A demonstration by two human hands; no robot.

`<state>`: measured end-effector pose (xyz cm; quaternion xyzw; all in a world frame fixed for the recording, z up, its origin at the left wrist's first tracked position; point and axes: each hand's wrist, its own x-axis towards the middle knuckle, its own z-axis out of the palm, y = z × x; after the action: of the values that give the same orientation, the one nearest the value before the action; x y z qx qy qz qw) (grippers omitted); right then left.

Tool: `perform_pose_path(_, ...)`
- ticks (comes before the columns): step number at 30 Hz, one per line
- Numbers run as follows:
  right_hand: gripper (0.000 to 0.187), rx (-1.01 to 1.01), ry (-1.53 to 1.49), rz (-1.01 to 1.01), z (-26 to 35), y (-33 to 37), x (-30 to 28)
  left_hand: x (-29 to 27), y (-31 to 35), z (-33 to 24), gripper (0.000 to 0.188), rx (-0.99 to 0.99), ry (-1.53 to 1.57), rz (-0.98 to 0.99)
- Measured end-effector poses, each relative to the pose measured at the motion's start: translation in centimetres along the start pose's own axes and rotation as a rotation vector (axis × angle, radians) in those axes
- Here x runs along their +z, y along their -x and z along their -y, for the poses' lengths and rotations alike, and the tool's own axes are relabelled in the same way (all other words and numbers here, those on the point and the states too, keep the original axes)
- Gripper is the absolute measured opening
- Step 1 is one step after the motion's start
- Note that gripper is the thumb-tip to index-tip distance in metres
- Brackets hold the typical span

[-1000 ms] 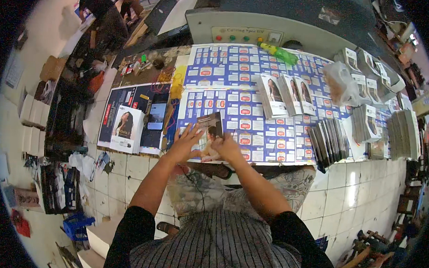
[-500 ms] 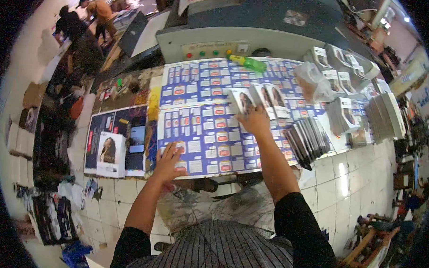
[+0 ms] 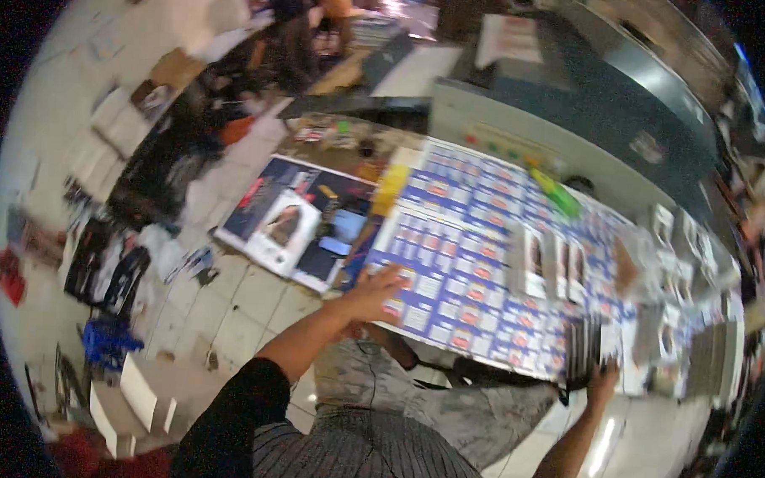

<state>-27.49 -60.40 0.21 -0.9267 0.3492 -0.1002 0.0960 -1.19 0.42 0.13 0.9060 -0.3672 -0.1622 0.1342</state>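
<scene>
My left hand (image 3: pixel 375 293) lies with fingers spread on the near left corner of a blue-and-white printed sheet (image 3: pixel 432 279) covering the table. At the sheet's near right edge, my right hand (image 3: pixel 603 378) is against a row of thin, dark-edged flat pieces (image 3: pixel 579 354). Blur hides whether its fingers grip any of them. Beyond that row, slim white printed cartons (image 3: pixel 531 263) with pictures of long dark hair lie side by side. A larger carton of similar look (image 3: pixel 287 231) is on a dark printed sheet (image 3: pixel 247 202) at the left.
A green bottle (image 3: pixel 556 193) lies at the back, before a grey machine panel (image 3: pixel 496 125). Clear plastic bags (image 3: pixel 643 256) and wrapped packs (image 3: pixel 694 237) crowd the right, near stacked flat pieces (image 3: pixel 711 356). A blue stool (image 3: pixel 109 343) and white blocks (image 3: pixel 145 399) stand on the floor at left.
My right hand has left the slim cartons and come nearer and to the right, to the dark-edged row. The left hand stays on the sheet. The whole view has swung left and tilted.
</scene>
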Motion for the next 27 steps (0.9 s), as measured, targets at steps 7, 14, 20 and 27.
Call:
perform_pose_path(7,0.042,-0.094,-0.846,-0.344,6.0,1.7,3.2,0.1,-2.1,-6.9,0.088,0.018,0.292,-0.151)
perform_pose_path(14,0.062,-0.771,-0.609,0.086,35.1,14.2,-0.3,1.1,-2.3,-16.8,0.053,-0.072,1.375,-0.157)
perform_pose_path(20,0.07,-0.5,-0.75,0.254,36.0,12.4,-0.5,3.5,1.1,-11.2,0.046,-0.295,1.618,-0.281)
perform_pose_path(27,0.067,-0.809,-0.534,0.156,37.8,14.6,-0.1,3.5,2.0,-8.2,0.042,-0.359,1.743,-0.161)
